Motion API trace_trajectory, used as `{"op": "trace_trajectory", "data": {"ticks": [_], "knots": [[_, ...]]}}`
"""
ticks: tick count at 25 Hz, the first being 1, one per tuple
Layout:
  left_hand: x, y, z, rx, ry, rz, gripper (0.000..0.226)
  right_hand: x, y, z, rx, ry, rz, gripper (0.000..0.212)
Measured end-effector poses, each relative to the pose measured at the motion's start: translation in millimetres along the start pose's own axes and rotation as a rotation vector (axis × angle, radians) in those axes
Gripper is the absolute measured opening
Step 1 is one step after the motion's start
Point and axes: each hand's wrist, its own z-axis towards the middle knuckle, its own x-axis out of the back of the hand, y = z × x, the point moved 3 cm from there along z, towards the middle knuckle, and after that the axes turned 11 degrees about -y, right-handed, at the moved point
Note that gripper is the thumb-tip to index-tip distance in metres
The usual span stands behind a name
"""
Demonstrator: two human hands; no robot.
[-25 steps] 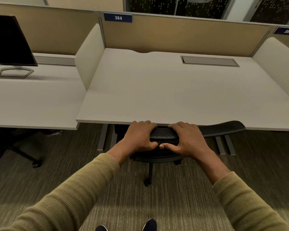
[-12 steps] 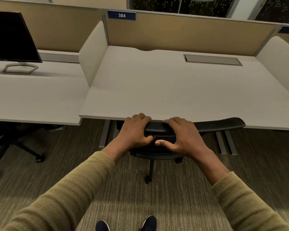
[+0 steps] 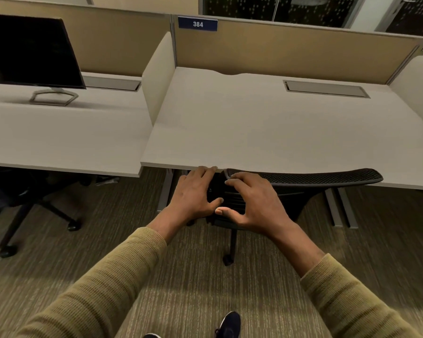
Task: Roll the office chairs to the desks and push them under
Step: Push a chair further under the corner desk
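Note:
A black mesh office chair (image 3: 303,178) stands tucked under the white desk (image 3: 266,132) labelled 384. The top of its backrest lies against the desk's front edge, and the seat is hidden beneath. One base leg with a caster (image 3: 227,259) shows on the carpet. My left hand (image 3: 195,193) lies with straight fingers at the backrest's left end, its fingertips at the desk edge. My right hand (image 3: 252,203) rests its fingers over the backrest's top rim, with the thumb spread out and apart from the chair.
A second black chair (image 3: 22,198) sits under the left desk (image 3: 59,137), which carries a dark monitor (image 3: 32,50). A low divider (image 3: 158,76) separates the desks. Metal desk legs (image 3: 340,206) stand on the right. My shoe (image 3: 228,323) is on the carpet.
Both hands gripped the backrest's top earlier; now their fingers have loosened and straightened. The left hand has slid off to the backrest's left end. The chair stays against the desk edge.

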Motion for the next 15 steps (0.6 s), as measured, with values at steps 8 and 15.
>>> {"op": "trace_trajectory", "data": {"ticks": [8, 15], "knots": [[0, -83, -60, 0.072, -0.017, -0.006, 0.091, -49, -88, 26, 0.014, -0.104, -0.010, 0.072], [-12, -175, -125, 0.199, -0.065, 0.002, 0.091, -99, -167, 58, 0.015, -0.196, 0.017, 0.073]]}}
